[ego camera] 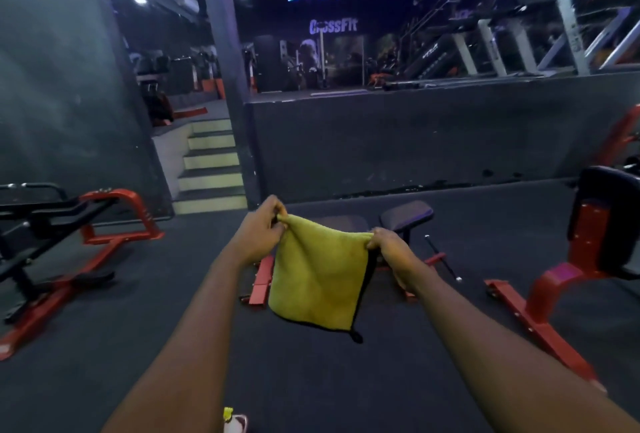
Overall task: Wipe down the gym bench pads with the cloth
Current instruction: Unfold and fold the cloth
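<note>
The yellow-green cloth (318,280), edged in black, hangs spread in the air, pinched at its top corners by the left hand (259,235) and right hand (391,252), partly hiding the low, dark bench pads (407,216) behind it.

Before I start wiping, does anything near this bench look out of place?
A thin black bar lies on the floor right of the bench, seemingly loose, a possible trip hazard. Nothing else stands out.
</note>
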Demonstrator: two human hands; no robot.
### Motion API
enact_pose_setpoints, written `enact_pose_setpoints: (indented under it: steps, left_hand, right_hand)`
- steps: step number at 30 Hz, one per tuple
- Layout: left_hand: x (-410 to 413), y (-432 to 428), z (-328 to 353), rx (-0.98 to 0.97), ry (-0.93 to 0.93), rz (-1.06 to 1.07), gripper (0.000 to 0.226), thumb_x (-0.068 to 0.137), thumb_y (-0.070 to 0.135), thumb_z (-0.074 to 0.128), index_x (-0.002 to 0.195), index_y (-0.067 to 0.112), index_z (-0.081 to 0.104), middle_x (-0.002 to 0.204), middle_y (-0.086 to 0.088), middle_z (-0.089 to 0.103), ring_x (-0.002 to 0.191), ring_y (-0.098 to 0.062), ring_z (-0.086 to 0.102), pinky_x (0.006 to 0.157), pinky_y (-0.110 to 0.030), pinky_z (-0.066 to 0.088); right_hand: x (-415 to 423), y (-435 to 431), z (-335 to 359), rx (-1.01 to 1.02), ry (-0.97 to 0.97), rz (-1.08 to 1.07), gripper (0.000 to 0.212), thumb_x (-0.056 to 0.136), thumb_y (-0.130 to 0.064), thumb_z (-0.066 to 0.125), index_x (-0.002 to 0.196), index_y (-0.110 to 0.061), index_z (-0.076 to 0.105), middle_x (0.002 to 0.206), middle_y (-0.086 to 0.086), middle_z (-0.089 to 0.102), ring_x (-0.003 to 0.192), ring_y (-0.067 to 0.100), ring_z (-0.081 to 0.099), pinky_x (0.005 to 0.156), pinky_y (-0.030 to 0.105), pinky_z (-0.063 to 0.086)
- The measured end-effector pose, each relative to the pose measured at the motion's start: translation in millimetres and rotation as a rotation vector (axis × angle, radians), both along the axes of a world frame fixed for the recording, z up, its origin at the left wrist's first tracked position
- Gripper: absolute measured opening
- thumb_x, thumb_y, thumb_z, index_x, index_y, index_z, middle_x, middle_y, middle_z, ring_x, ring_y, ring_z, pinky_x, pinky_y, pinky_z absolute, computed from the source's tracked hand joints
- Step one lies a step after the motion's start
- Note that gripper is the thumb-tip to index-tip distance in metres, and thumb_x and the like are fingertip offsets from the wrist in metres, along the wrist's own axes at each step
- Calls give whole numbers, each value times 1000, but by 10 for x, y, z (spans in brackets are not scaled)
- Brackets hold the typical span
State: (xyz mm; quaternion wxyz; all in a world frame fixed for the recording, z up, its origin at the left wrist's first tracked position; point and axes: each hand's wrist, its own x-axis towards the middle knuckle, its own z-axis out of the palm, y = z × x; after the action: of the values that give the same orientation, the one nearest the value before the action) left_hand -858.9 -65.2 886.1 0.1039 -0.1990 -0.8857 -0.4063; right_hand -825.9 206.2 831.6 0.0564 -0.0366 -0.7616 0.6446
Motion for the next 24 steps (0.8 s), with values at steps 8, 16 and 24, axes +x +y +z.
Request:
enact_pose_setpoints:
  steps: [8, 16, 24]
  left_hand:
    - [-1701, 53, 120, -121, 15, -16, 29, 97, 13, 52, 104, 40, 45, 87, 9, 59, 68, 2, 53, 68, -28, 47]
    - [-3341, -825, -418, 107, -214, 224, 54, 88, 25, 73, 132, 22, 42, 107, -6, 67, 98, -18, 67, 85, -36, 57]
    - [-5454, -1795, -1227, -157, -385, 343, 16, 95, 38, 63, 86, 26, 55, 81, 5, 60, 78, -15, 59, 60, -22, 43]
  right_hand:
    - [-2161, -458, 98, 188, 29, 429, 37, 94, -9, 70, 129, -4, 61, 116, 9, 67, 100, 18, 63, 86, 29, 54]
    - [-4166, -1473, -45, 302, 248, 478, 12, 94, -25, 71, 94, -15, 65, 94, 8, 69, 84, 14, 61, 73, 30, 51]
    - [-6336, -2169, -761, 352, 45, 420, 16, 97, -29, 67, 96, -12, 65, 95, 7, 70, 91, 23, 67, 77, 36, 52]
